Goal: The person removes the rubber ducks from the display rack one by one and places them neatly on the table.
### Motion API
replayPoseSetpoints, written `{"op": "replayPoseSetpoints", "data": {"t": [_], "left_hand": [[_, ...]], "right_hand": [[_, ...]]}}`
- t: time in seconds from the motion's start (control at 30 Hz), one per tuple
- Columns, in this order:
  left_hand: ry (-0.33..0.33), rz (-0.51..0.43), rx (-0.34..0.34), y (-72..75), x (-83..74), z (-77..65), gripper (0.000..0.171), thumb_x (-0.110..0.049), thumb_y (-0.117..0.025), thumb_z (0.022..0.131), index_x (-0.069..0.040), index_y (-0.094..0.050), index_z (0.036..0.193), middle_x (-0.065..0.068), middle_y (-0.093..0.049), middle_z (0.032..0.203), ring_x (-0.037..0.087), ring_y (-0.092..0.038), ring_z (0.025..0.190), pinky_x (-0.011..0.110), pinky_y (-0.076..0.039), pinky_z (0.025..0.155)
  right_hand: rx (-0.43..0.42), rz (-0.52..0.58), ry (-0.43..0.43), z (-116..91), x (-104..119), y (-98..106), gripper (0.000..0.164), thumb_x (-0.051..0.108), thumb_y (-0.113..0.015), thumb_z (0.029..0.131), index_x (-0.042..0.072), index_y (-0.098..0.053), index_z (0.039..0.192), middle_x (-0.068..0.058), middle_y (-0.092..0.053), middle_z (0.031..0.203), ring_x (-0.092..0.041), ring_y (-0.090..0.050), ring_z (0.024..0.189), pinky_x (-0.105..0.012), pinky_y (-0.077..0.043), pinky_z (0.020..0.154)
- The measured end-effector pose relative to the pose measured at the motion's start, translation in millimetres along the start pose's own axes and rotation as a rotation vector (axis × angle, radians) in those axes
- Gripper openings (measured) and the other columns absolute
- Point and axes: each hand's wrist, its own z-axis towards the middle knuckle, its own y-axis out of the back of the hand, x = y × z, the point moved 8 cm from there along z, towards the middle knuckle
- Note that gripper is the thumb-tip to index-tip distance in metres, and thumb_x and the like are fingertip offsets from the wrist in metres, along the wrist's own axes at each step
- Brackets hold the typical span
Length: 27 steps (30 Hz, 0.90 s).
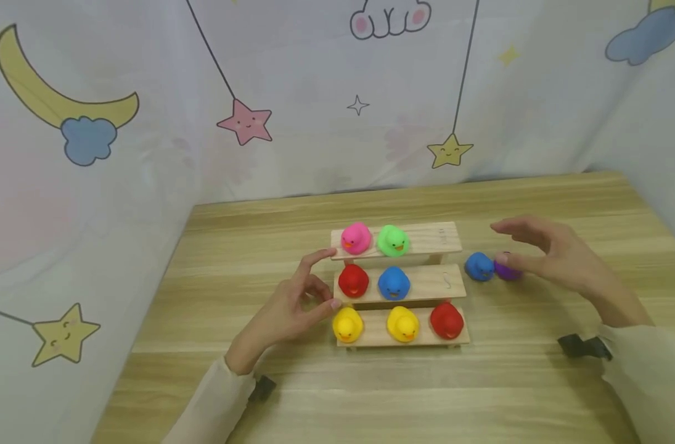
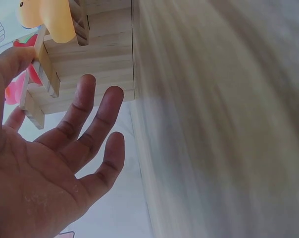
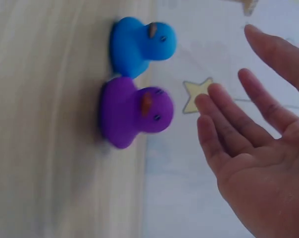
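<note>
A three-step wooden rack point(image 1: 370, 336) carries several rubber ducks. Pink point(image 1: 356, 238) and green point(image 1: 393, 240) ducks sit on the top step. Red point(image 1: 353, 280) and blue point(image 1: 394, 283) ones share the middle step, and two yellow ducks point(image 1: 403, 324) and a red one point(image 1: 447, 320) the lowest. My left hand point(image 1: 290, 305) is at the rack's left end, thumb and index fingertips against its edges, the other fingers loose. Beyond its right end, a blue duck point(image 3: 139, 45) and a purple duck point(image 3: 132, 113) touch on the table. My right hand point(image 1: 559, 253) hovers above the purple one, fingers apart, holding nothing.
The wooden table point(image 1: 404, 401) runs under everything. A white cloth backdrop point(image 1: 326, 154) printed with stars and a moon hangs behind and on both sides. Dark straps point(image 1: 584, 347) show near my wrists.
</note>
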Motion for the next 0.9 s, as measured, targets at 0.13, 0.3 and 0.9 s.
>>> {"op": "replayPoseSetpoints", "data": {"t": [0.13,0.3,0.9], "left_hand": [[0.000,-0.007,0.004,-0.4,0.3,0.5,0.085,-0.019,-0.080,0.097,-0.033,-0.029,0.164,-0.002,-0.075,0.093,0.009,-0.072,0.088,0.044,-0.063,0.087],[0.013,-0.012,0.011,-1.1,1.1,0.9,0.085,-0.022,-0.080,0.098,-0.035,-0.028,0.164,-0.003,-0.076,0.094,0.009,-0.072,0.088,0.045,-0.062,0.089],[0.031,-0.004,0.016,-0.2,2.9,0.2,0.087,-0.022,-0.080,0.098,-0.038,-0.027,0.164,-0.003,-0.075,0.094,0.010,-0.071,0.088,0.046,-0.062,0.089]], "right_hand": [[-0.035,0.055,0.124,0.2,25.7,0.5,0.056,0.011,-0.083,0.094,0.015,-0.063,0.147,0.016,-0.064,0.145,0.012,-0.055,0.131,-0.002,-0.040,0.106],[-0.046,0.098,0.219,-0.3,50.5,-1.4,0.056,0.001,-0.082,0.092,0.011,-0.064,0.145,0.012,-0.064,0.147,0.006,-0.056,0.134,-0.005,-0.041,0.109],[0.000,0.188,0.470,10.5,107.2,-19.7,0.060,-0.015,-0.080,0.085,0.001,-0.066,0.141,0.000,-0.070,0.145,-0.004,-0.062,0.136,-0.013,-0.046,0.114]]}}
